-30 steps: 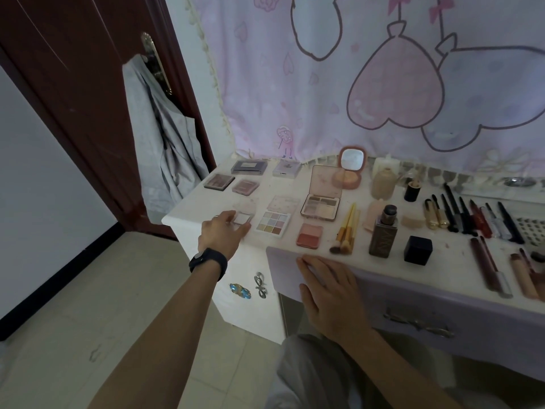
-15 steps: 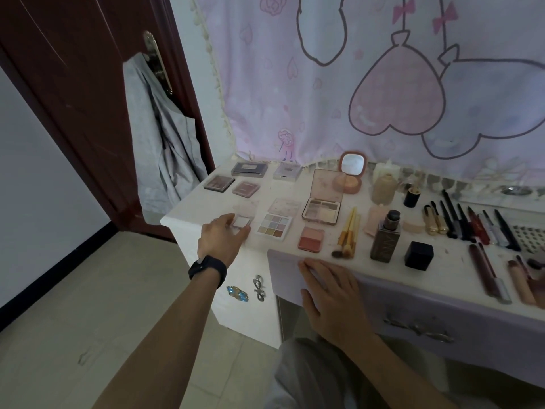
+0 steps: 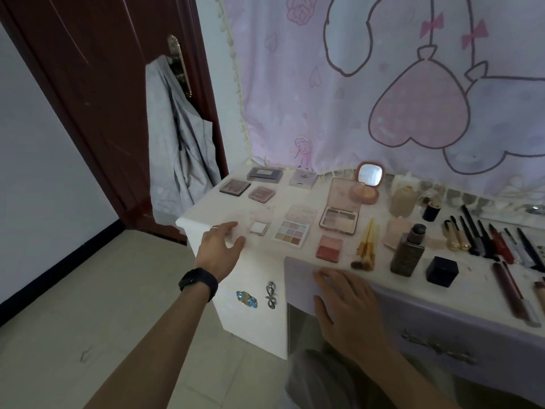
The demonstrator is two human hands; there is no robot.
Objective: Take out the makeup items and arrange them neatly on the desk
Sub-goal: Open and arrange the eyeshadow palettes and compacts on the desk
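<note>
At front-left edge of desk (image 3: 203,209), left hand (image 3: 219,250) loosely spread just beside small clear compact (image 3: 259,227), right hand (image 3: 345,305) flat on front edge

Two hands show: the left hand (image 3: 219,249) and the right hand (image 3: 345,308). Beyond the left hand lie four closed palettes (image 3: 235,186), and just past its fingertips sits one clear single pan (image 3: 259,226). Between the hands and farther back lie three colour palettes (image 3: 292,231) and one mirror compact (image 3: 368,184). Beyond the right hand lies one bundle of brushes (image 3: 367,246), their number unclear, with three bottles (image 3: 408,252), one black cube (image 3: 441,271) and two gold tubes (image 3: 455,242). The pencils (image 3: 483,234) farther right are too crowded to count.
</note>
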